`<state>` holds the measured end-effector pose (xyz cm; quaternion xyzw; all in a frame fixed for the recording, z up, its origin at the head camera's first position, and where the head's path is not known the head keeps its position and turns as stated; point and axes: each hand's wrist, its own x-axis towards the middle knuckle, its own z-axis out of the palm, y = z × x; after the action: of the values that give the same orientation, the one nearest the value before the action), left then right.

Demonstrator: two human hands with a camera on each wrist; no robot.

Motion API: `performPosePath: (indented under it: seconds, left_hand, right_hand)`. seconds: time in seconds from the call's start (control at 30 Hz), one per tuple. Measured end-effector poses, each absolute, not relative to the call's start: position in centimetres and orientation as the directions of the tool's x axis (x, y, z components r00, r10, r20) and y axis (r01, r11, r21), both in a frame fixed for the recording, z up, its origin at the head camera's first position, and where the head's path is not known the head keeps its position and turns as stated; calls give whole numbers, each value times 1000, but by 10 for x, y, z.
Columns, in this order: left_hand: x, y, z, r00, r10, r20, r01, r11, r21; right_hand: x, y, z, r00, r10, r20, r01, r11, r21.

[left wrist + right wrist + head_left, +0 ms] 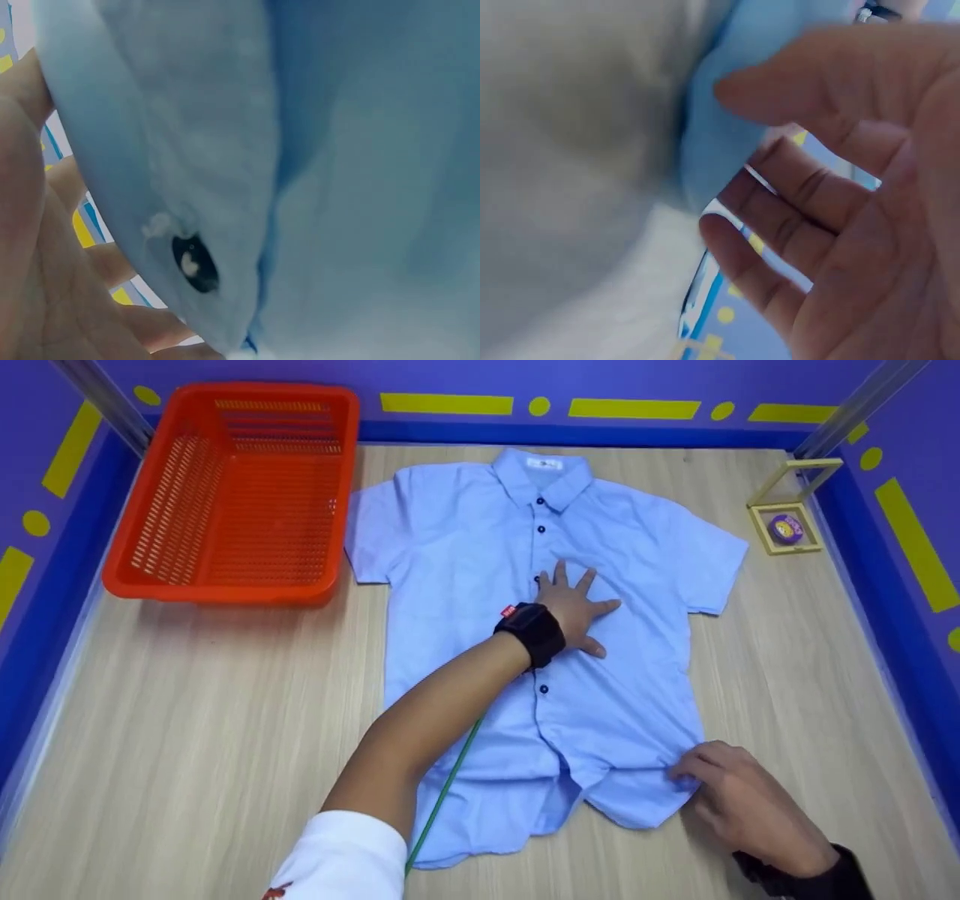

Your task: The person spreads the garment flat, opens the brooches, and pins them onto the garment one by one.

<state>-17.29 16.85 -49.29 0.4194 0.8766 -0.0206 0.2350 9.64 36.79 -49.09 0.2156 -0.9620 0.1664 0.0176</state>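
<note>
A light blue short-sleeved button-up shirt (465, 555) lies front up on the table, collar at the far end, its lower part wrinkled and the hem uneven. My left hand (574, 611) rests on its chest beside the button placket, fingers spread. A dark button (195, 262) shows close up in the left wrist view. Down at the shirt's lower right side, my right hand (739, 795) pinches the edge of the cloth. In the right wrist view the thumb (772, 86) lies against the blue fabric, with the other fingers bent toward it.
A red plastic basket (341, 510) stands at the back left, near the shirt's sleeve. At the back right sits a small open wooden-framed box (761, 521) with a purple round item (786, 529) inside. A green cord (450, 787) runs beneath my left arm. Purple-and-blue walls border the table.
</note>
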Motion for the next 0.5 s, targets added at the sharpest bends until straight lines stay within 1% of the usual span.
performPosePath:
  seconds: [0.1,0.17,0.23,0.33,0.43,0.5]
  left_hand:
    - [-179,163,-490,-534,735,-419,752,639,163]
    - [-179,157,-490,-536,746,-395,757,632,168]
    - [-173,152,-493,-536,764,-359,768,618,170]
    - [-156,141,-493,-517,788,-334,775,597,209]
    - [-143,129,-487,-501,788,-358,762,598,251]
    - [-141,124,-481,-513,771,-379,749,617,242]
  right_hand:
    - [86,354,-494,-897,-426,119,-439,823,-360]
    - [81,344,-496,-902,-418,108,-426,821,-380]
    - [81,337,-499,-913,-400,75,-398,838,-373]
    - [86,333,-500,-933,-360,10,-341,873,-349]
    - [83,333,-502,-938,-346,3,-329,888,-323]
    - [74,334,-503,-934,-355,20,-342,881,-326]
